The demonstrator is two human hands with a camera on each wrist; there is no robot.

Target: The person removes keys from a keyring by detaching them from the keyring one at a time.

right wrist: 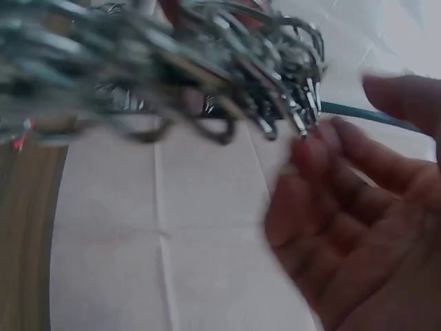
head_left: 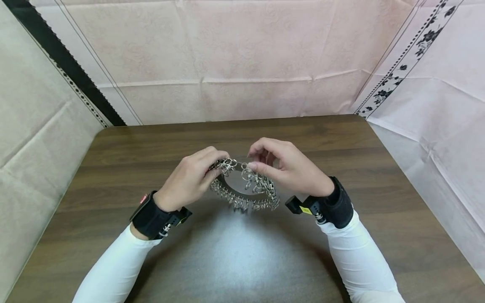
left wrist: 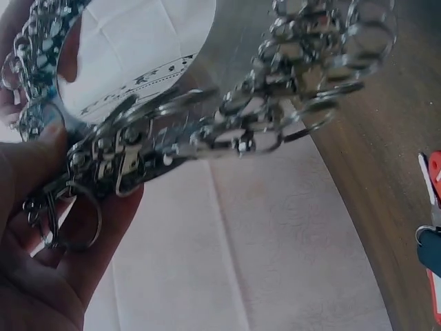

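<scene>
A round hoop (head_left: 242, 194) with a smooth flat band inside carries many silvery metal rings and clasps all around its outside. In the head view it is held up at the middle, over the table. My left hand (head_left: 195, 174) grips its left side, and the left wrist view shows the thumb (left wrist: 43, 162) on the near edge with fingers behind. My right hand (head_left: 282, 162) is at the hoop's upper right, fingers half curled. In the right wrist view its blurred fingertips (right wrist: 310, 155) are right at the end of a row of metal clasps (right wrist: 275, 83), with the thumb apart.
The brown wooden table (head_left: 242, 269) spreads below both hands. Pale cloth (head_left: 242, 50) with folds and dark patterned borders hangs behind and to the sides. Red-and-white items (left wrist: 435, 176) and a dark tag (left wrist: 430, 247) appear at the left wrist view's right edge.
</scene>
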